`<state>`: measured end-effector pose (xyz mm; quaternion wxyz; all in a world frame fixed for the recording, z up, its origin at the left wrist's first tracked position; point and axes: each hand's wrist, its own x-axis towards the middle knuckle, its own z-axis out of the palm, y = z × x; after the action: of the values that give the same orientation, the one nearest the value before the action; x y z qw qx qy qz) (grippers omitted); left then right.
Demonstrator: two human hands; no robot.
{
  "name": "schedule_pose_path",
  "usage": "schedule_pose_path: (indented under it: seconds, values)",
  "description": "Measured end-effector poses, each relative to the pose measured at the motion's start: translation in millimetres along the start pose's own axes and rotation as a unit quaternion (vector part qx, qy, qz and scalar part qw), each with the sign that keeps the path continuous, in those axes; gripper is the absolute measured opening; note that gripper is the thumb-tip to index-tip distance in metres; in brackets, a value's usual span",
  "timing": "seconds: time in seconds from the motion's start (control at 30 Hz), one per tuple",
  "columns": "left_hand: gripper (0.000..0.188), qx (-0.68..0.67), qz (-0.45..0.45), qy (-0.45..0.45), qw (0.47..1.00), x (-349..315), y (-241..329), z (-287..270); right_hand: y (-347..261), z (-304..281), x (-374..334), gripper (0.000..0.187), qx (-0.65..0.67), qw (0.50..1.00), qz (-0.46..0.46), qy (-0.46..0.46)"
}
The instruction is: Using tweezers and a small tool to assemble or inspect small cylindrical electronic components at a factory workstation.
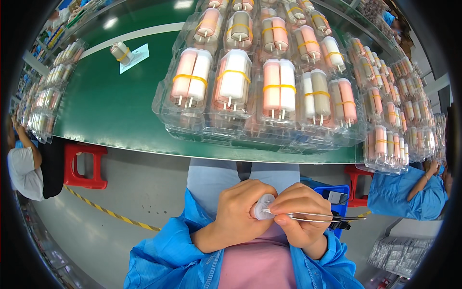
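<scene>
Over my lap, my left hand is closed round a small whitish translucent cylindrical part, its round end turned to the right. Most of that part is hidden inside the fist. My right hand pinches a pair of metal tweezers, whose tips touch the round end of the part. The other end of the tweezers points right, past the fingers. Whether the tips grip anything small cannot be made out.
Beyond my hands stands a green table with clear plastic trays of banded pink, white and grey cylinders. A banded bundle rests by a paper slip. Red stools, a blue crate and co-workers flank me.
</scene>
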<state>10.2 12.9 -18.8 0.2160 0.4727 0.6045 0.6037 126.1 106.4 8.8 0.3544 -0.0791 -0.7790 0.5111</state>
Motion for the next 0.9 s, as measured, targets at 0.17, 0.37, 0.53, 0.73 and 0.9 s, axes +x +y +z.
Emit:
schedule_pose_path:
  seconds: [0.17,0.37,0.53,0.73,0.9]
  values:
    - [0.024,0.006,0.002,-0.002,1.000,-0.6,-0.9,0.0,-0.2,-0.6,0.3,0.018,-0.012,1.000,-0.004,-0.009]
    - [0.023,0.025,0.003,-0.006,1.000,-0.9,-1.9,0.0,-4.2,-0.4,1.9,0.014,-0.030,0.999,0.026,-0.014]
    - [0.025,0.018,0.036,0.006,0.999,-0.6,-6.4,2.6,-3.2,2.2,-0.8,0.011,0.002,0.998,0.056,0.026]
    - [0.021,0.035,0.014,-0.005,0.999,-0.5,-3.0,2.0,-4.2,0.8,1.6,0.010,-0.012,0.999,0.050,0.016]
    - [0.021,0.029,0.011,-0.006,0.999,-1.0,-4.0,2.2,-5.3,-0.4,3.2,0.011,-0.024,0.999,0.043,-0.002]
